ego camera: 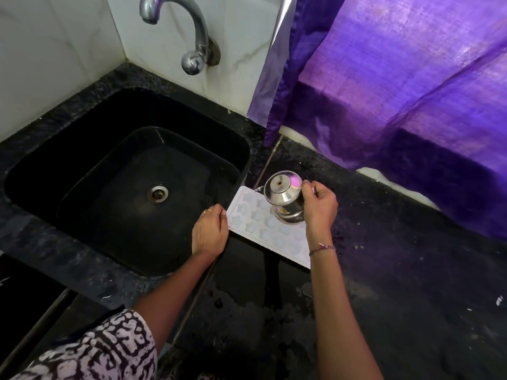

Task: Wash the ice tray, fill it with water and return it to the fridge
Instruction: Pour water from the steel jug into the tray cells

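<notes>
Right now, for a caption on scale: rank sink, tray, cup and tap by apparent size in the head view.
1. sink
2. tray and tap: about alike, tap farther, so unranked
3. cup

Shiny steel pot (284, 198), matt white plastic ice tray (263, 223) (speckled black stone counter (384, 270)).

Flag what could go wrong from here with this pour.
The steel pot, tipped steeply in the right hand, could flood the ice tray past its star cells onto the counter. The left hand grips only the tray's end by the sink; carried full that way, it may tilt and spill.
</notes>
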